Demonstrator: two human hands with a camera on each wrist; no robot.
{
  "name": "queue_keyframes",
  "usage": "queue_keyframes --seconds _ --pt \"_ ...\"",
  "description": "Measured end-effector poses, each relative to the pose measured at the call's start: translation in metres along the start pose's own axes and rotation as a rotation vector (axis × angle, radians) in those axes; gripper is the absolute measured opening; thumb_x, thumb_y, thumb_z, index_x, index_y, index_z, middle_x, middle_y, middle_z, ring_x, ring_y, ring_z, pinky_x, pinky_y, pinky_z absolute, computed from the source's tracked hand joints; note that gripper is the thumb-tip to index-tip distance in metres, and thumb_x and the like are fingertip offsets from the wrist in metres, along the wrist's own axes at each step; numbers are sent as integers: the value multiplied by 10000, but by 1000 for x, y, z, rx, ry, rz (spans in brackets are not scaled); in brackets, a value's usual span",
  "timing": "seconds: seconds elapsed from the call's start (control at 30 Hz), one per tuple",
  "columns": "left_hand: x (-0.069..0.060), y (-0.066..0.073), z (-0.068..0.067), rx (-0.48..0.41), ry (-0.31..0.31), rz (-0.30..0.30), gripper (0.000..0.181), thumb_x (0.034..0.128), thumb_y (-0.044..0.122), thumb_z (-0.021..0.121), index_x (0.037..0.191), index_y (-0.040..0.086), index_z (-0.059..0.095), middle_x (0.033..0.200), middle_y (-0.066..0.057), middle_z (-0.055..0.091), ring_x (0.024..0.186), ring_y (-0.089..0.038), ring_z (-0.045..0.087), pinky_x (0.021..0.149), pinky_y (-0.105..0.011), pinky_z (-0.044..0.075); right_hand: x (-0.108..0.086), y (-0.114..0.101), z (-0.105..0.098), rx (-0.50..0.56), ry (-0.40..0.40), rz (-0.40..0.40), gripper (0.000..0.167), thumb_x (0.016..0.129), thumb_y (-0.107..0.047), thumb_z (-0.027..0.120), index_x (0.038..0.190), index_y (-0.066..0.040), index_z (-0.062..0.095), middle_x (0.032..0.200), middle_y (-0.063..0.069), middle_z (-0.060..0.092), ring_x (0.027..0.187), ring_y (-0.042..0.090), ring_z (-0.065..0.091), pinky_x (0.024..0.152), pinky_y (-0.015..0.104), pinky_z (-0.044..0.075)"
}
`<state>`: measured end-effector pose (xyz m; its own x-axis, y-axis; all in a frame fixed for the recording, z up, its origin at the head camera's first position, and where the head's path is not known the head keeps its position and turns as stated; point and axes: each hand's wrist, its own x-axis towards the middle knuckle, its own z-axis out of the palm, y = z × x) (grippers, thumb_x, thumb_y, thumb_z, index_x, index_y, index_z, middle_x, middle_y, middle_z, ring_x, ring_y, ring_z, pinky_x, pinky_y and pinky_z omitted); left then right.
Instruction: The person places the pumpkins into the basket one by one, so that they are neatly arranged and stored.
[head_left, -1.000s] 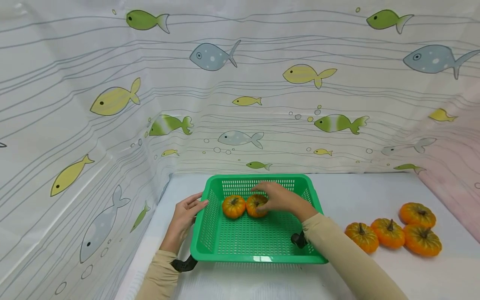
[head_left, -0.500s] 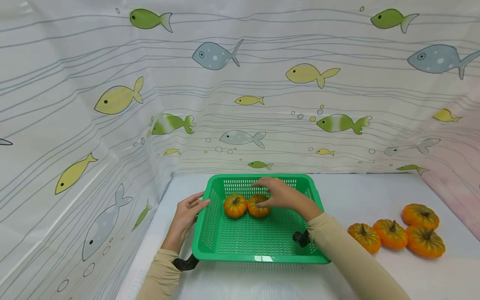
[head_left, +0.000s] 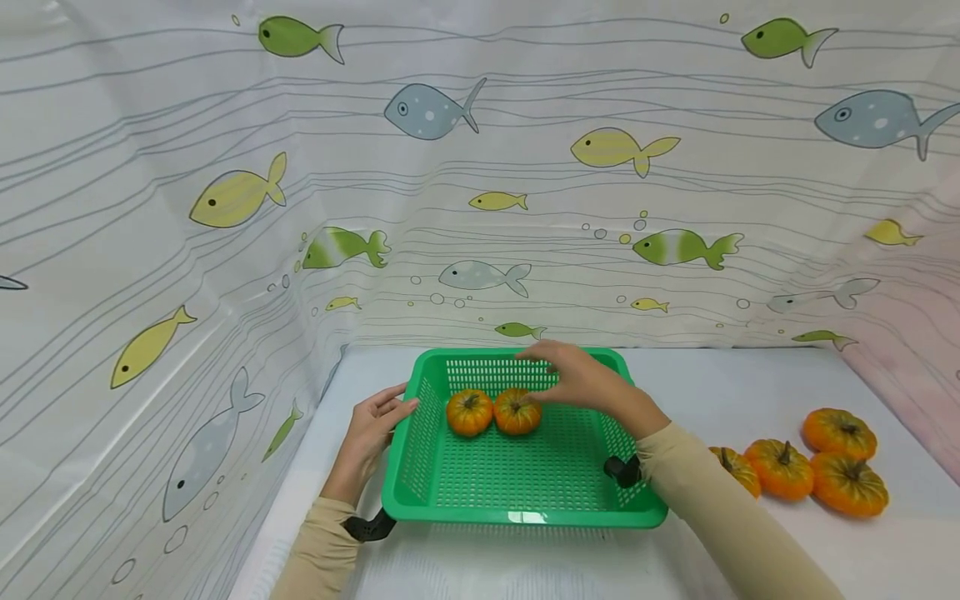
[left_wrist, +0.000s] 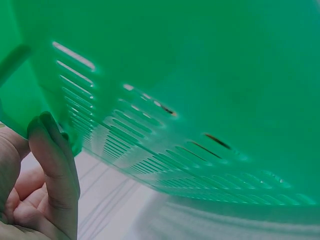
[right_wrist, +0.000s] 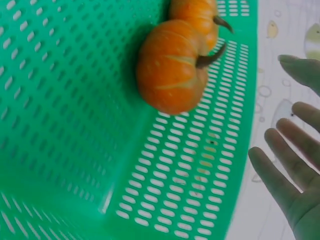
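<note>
A green plastic basket [head_left: 525, 518] with slotted walls stands on the table. Two small orange pumpkins lie side by side at its back left: the left pumpkin [head_left: 469, 414] and the right pumpkin [head_left: 516, 417]. My left hand [head_left: 372, 429] grips the basket's left rim; the left wrist view shows its fingers [left_wrist: 56, 170] bent at the green edge. Over the basket's back right part, my right hand [head_left: 581, 379] holds nothing, its fingers spread. The right wrist view shows it apart from the nearer pumpkin [right_wrist: 170, 70], whose stem points up.
Several more pumpkins [head_left: 780, 468] sit together on the white table [head_left: 712, 550], right of the basket. Behind and to the left rises a fish-patterned curtain [head_left: 480, 233]. Black wrist mounts [head_left: 369, 527] sit at both wrists, the right one over the basket's right side.
My right hand has lifted off the right pumpkin and drawn back to the right. That pumpkin stays beside the other one. The left hand has stayed on the basket's rim.
</note>
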<state>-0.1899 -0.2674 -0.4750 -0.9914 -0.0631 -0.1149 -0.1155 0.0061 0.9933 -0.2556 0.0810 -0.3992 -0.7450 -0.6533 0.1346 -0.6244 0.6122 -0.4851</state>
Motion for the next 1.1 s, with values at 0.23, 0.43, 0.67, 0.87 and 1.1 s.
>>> queue_keyframes --seconds 0.23,0.43,0.67,0.87,1.1 --pt "0 0 -2 7 3 -2 518 978 179 736 1451 49 571 847 88 710 736 -58 709 649 -242 619 -11 4 -17 12 28 -18 611 860 -276 858 1399 -89 639 1449 110 620 1405 356 529 1123 551 492" --pt "0 0 -1 9 7 -5 520 975 183 741 1448 50 574 844 87 706 727 -58 705 640 -239 615 -22 8 -31 25 52 4 618 868 -264 852 1415 -89 622 1419 136 635 1270 358 620 1035 570 547" --pt "0 1 -1 13 8 -5 534 971 193 746 1454 47 569 843 91 705 730 -56 708 642 -236 616 -34 17 -45 1 85 37 610 869 -278 851 1415 -128 623 1403 112 638 1256 344 629 975 556 581" --pt "0 0 -1 21 1 -2 538 975 192 742 1462 51 562 840 92 710 735 -57 707 653 -236 614 -49 30 -54 -8 93 45 606 878 -266 842 1417 -106 614 1417 140 627 1244 394 638 956 565 589" --pt "-1 0 -1 14 -4 2 548 978 191 738 1469 38 550 832 90 706 737 -54 709 658 -239 619 -70 47 -66 0 99 93 608 884 -255 842 1424 -105 604 1444 152 604 1251 386 635 952 506 611"
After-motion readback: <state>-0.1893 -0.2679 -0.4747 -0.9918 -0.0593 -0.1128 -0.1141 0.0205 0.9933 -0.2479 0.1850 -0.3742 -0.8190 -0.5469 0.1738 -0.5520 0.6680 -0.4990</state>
